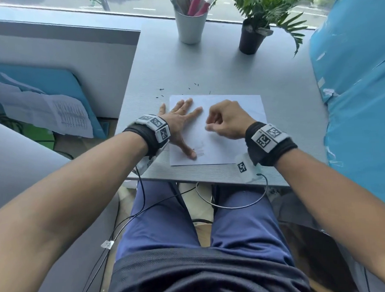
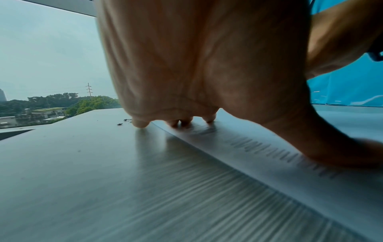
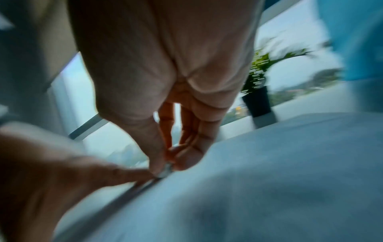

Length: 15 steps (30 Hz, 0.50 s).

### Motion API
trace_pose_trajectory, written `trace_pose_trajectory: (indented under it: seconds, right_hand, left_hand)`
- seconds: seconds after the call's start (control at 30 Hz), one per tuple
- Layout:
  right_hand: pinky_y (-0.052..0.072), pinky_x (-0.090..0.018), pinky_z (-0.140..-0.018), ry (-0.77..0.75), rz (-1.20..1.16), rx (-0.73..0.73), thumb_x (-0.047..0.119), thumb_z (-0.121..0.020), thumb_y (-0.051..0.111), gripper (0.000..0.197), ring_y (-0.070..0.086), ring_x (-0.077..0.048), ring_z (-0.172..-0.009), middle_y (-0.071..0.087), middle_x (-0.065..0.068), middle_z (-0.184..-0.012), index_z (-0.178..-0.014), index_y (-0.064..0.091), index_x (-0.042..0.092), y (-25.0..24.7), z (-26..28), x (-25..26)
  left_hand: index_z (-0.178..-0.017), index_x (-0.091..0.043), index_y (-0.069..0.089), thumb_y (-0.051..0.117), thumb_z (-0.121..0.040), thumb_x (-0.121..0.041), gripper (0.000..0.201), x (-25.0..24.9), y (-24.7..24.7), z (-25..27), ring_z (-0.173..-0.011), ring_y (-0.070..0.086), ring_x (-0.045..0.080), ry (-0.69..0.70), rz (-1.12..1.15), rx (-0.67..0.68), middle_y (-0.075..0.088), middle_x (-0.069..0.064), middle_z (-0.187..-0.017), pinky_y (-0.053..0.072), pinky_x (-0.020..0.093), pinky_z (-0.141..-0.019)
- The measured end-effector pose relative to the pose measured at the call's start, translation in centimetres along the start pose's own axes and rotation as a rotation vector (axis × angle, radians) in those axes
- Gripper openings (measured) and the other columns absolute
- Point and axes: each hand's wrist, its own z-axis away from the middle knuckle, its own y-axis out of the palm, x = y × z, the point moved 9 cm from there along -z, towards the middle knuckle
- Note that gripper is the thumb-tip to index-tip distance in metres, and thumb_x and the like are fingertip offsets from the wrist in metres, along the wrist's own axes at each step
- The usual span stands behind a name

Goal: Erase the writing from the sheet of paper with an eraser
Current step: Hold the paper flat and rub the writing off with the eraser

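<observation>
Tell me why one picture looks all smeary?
Right wrist view: motion blur smears the right hand, the eraser it pinches and the plant. Left wrist view: sharper, though the table streaks nearby. Head view: clear, edges bent by the wide lens.

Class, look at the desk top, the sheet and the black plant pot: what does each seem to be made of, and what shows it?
Desk top: likely grey laminate, matte; fine printed grain lines.
Sheet: thin white paper, lying flat, matte.
Plant pot: probably black plastic, smooth; cannot be sure.
</observation>
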Motion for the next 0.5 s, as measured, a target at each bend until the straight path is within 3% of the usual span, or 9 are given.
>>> trace_pose_trajectory:
  seconds: [0.13, 0.27, 0.37, 0.43, 0.5]
  right_hand:
    - [0.041, -0.017, -0.058, 0.19, -0.028, 0.021, 0.02, -0.078, 0.074, 0.008, 0.058, -0.012, -0.07, 0.064, 0.002, -0.075, -0.081, 0.069, 0.014, -0.3, 1.1, -4.2]
    - [0.039, -0.015, -0.056, 0.207, -0.076, -0.041, 0.018, -0.08, 0.072, 0.008, 0.056, -0.012, -0.068, 0.061, 0.002, -0.072, -0.083, 0.068, 0.012, -0.8, 0.6, -4.5]
    - [0.038, -0.014, -0.055, 0.207, -0.085, -0.049, 0.018, -0.08, 0.072, 0.008, 0.055, -0.013, -0.07, 0.061, 0.0, -0.075, -0.084, 0.068, 0.012, -1.0, -0.5, -4.3]
    - [0.038, -0.014, -0.055, 0.203, -0.085, -0.034, 0.017, -0.08, 0.071, 0.007, 0.056, -0.014, -0.072, 0.061, 0.0, -0.076, -0.084, 0.068, 0.012, -0.9, -0.8, -4.3]
    - [0.038, -0.015, -0.056, 0.207, -0.089, -0.037, 0.017, -0.08, 0.071, 0.004, 0.056, -0.014, -0.073, 0.062, -0.001, -0.078, -0.08, 0.067, 0.014, -0.9, -0.8, -4.3]
  left_hand:
    - [-0.156, -0.039, -0.016, 0.072, -0.046, -0.087, 0.148, 0.3, -0.2, 0.1, -0.149, -0.025, 0.019, 0.044, 0.005, -0.012, -0.03, -0.002, -0.162, -0.016, 0.063, -0.115]
    - [-0.158, -0.035, -0.009, 0.043, -0.067, -0.092, 0.12, 1.3, -1.1, 0.2, -0.152, -0.017, 0.02, 0.03, -0.054, -0.089, -0.022, 0.002, -0.164, -0.016, 0.061, -0.116]
    - [-0.161, -0.021, 0.002, 0.039, -0.099, -0.061, 0.082, 1.8, -2.3, 1.1, -0.154, -0.009, 0.019, -0.015, -0.095, -0.238, -0.011, 0.005, -0.167, -0.011, 0.057, -0.12]
    - [-0.16, -0.015, 0.009, 0.038, -0.105, -0.037, 0.066, 1.0, -3.1, 2.2, -0.154, -0.006, 0.018, 0.0, -0.114, -0.369, -0.004, 0.005, -0.168, -0.009, 0.053, -0.122]
    - [-0.16, -0.015, 0.01, 0.035, -0.106, -0.034, 0.062, -1.3, -2.6, 3.1, -0.153, -0.007, 0.018, 0.126, -0.121, -0.4, -0.004, 0.003, -0.167, -0.007, 0.051, -0.123]
